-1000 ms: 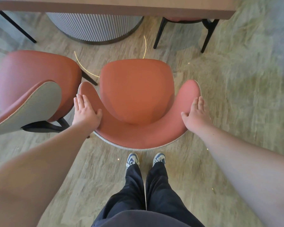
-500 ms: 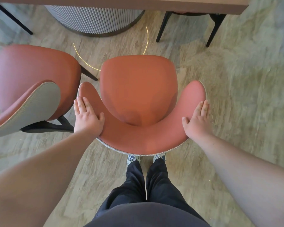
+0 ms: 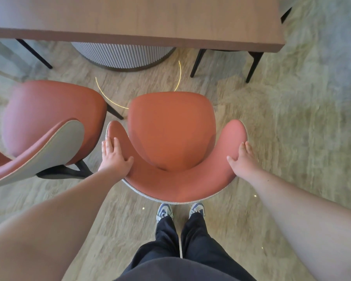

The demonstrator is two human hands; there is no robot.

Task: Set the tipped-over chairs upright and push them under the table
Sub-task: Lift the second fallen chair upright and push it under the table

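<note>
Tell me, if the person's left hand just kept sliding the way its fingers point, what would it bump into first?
The left hand lies on the chair, fingers pointing along its left wing. Past the wing's tip comes open floor, then probably the ribbed table base under the table, though depth is hard to judge.

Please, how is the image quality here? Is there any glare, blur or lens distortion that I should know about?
Head view: two thin yellow arcs of lens flare cross the floor before the chair; the floor texture looks smeared, mostly toward the right edge; the wide lens swells both forearms near the corners; the left hand and right hand stay fairly sharp.
</note>
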